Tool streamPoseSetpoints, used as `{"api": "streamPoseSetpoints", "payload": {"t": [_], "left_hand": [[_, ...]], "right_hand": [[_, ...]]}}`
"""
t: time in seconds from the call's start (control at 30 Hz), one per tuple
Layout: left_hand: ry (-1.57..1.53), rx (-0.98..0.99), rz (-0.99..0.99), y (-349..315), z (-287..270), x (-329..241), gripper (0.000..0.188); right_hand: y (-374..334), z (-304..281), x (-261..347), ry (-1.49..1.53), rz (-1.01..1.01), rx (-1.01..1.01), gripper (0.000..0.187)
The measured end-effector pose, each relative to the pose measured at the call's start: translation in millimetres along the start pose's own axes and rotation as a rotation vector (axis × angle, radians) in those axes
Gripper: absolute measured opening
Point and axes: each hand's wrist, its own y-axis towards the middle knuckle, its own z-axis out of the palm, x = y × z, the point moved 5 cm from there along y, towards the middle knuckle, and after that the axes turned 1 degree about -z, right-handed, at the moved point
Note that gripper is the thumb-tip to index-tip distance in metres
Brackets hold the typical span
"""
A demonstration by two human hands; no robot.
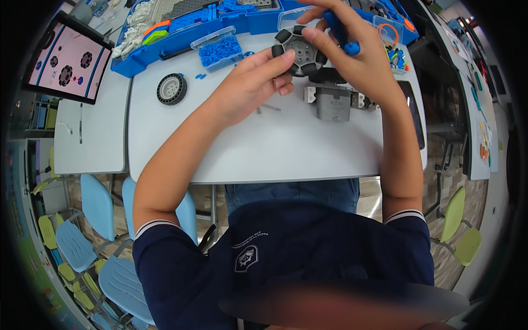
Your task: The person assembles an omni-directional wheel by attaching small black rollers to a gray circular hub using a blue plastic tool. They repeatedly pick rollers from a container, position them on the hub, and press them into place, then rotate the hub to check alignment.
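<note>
A grey-and-black omni wheel (302,52) with rollers round its rim is up above the far part of the white table. Its left edge is pinched between the thumb and fingers of my left hand (250,82). My right hand (360,63) is at the wheel's right side, its thumb by the rim, with a blue stick-shaped piece (335,30) held among its fingers. The kind of the blue piece does not show clearly. Below the wheel, a grey block-shaped module (333,103) with white and dark parts sits on the table, partly behind my right hand.
A black-tyred wheel (172,89) lies at the left of the table (247,154). Behind it stand a clear box of blue pegs (220,52) and a blue parts tray (132,65). A tablet (69,58) shows wheel drawings. A dark flat device (413,110) lies along the right edge.
</note>
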Motion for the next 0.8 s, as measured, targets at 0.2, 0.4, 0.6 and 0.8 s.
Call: {"api": "streamPoseSetpoints", "payload": {"t": [0.2,0.4,0.6,0.8], "left_hand": [[-0.057,-0.139,0.065,4.2,-12.4,-5.5,0.029],[0.088,-0.224,0.103,2.4,-23.9,-23.4,0.036],[0.154,-0.242,0.044,2.4,-21.2,-14.9,0.042],[0.244,-0.305,0.11,1.2,-31.3,-29.7,0.049]], "right_hand": [[10.6,-31.0,-23.9,0.046,0.034,-0.296,0.029],[7.9,-64.8,-38.1,-0.357,0.22,-0.184,0.01],[0.2,-70.6,-49.8,-0.374,0.576,0.17,0.012],[-8.8,-73.3,-52.9,-0.492,0.719,0.494,0.011]]}}
